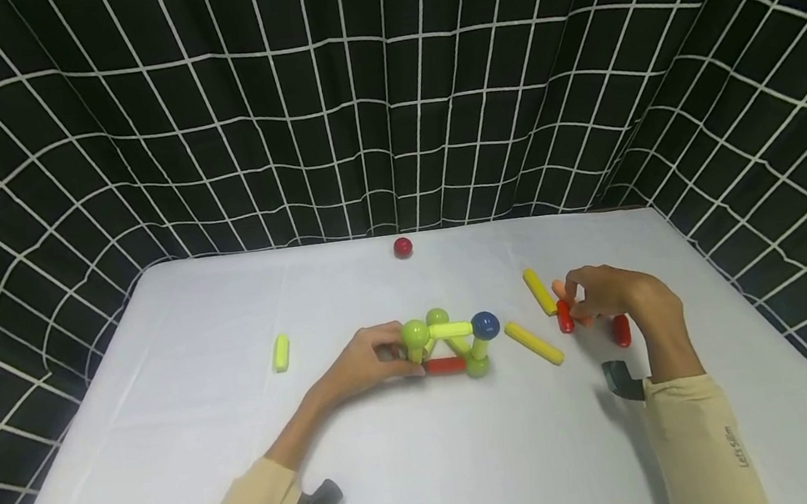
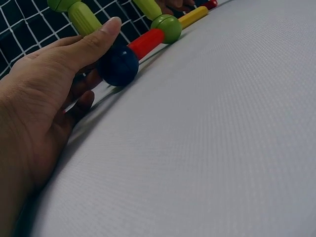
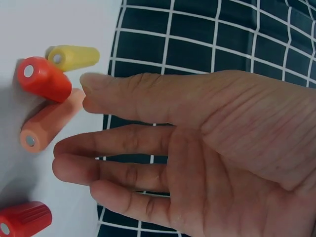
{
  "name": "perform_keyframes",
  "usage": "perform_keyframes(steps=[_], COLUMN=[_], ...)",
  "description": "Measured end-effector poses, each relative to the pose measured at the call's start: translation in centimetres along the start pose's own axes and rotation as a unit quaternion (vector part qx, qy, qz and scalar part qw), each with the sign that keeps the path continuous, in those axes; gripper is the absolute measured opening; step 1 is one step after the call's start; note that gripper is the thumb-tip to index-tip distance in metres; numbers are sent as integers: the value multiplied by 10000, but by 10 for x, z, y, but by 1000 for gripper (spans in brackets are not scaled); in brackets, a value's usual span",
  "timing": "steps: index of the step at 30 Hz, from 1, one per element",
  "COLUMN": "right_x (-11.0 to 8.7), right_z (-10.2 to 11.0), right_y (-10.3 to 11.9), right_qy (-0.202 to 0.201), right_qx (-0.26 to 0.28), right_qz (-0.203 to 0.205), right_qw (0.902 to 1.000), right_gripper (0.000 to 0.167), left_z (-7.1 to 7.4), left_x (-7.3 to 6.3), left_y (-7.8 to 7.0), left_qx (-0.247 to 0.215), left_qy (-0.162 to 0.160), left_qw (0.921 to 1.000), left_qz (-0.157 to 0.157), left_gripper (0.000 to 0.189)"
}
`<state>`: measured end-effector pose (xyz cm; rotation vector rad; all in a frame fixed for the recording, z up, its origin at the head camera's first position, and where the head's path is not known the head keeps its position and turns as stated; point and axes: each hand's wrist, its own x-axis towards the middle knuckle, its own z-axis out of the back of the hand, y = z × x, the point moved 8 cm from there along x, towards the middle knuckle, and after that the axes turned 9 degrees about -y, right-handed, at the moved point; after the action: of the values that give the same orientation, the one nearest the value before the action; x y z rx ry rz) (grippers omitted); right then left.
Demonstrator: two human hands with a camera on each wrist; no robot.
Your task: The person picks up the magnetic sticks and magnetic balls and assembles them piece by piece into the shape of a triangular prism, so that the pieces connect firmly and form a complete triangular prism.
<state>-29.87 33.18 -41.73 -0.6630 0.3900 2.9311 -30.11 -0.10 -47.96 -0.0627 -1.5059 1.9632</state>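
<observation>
Shines as smooth, glossy plastic on the blue ball (image 2: 118, 65) in the left hand (image 2: 52, 89). Looks like ridged plastic, metal-ended, on the red rod (image 3: 29, 217) near the right hand (image 3: 207, 153). Lies as matt, textured white cloth (image 2: 207, 148) beneath both; hangs as matt, rumpled black fabric (image 1: 336, 134) beyond.

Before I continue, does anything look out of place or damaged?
No damage shows. Slightly odd: a red ball sits alone near the far edge of the table, and a yellow-green rod lies at the left, both apart from the loose rods by the right hand.
</observation>
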Motion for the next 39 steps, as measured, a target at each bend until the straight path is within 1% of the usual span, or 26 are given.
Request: perform_keyframes(steps=[3, 8, 14, 17, 21, 24, 27, 29, 30, 32, 34, 36, 39], right_x=[2, 3, 5, 12, 22, 21, 13, 6, 3, -5, -16, -30, -56], right_z=[-2, -4, -3, -7, -14, -14, -6, 4, 9, 21, 29, 32, 31], right_y=[3, 4, -1, -6, -11, -13, -12, -10, -7, 3, 18, 37, 65], right_qy=[45, 38, -28, -11, 54, 30, -157, -407, -545, -814, -963, -884, -610], right_qx=[-22, -32, -46, -12, -134, -245, -289, -355, -357, -272, -84, 195, 443], right_qz=[109, 126, -90, -201, -249, -276, -221, -36, 153, 609, 1182, 1741, 2357], right_qw=[9999, 9999, 9999, 9998, 9996, 9993, 9992, 9985, 9978, 9944, 9883, 9806, 9689], right_gripper=[39, 32, 38, 43, 44, 44, 46, 47, 46, 43, 37, 33, 27], left_z=[0, 0, -1, -1, 0, 0, 0, 0, 0, 0, 0, -1, -1], left_x=[0, 0, 0, 0, 0, 0, -1, -1, -1, -1, -1, -1, 0], left_y=[1, 1, 2, 3, 4, 5, 4, 3, 3, 2, 2, 2, 1], left_qx=[35, 73, 22, 22, 14, 5, 34, 45, 50, 55, 65, 76, 72], left_qy=[-1, 10, 38, 24, 1, 16, 5, -5, -9, -9, -7, -3, -3], left_qw=[10000, 9999, 10000, 9999, 9999, 9999, 9999, 10000, 10000, 10000, 10000, 10000, 10000], left_qz=[65, 111, 76, 117, 156, 161, 106, 74, 66, 41, 27, 27, 35], left_gripper=[24, 23, 24, 24, 23, 23, 22, 21, 21, 21, 21, 21, 21])
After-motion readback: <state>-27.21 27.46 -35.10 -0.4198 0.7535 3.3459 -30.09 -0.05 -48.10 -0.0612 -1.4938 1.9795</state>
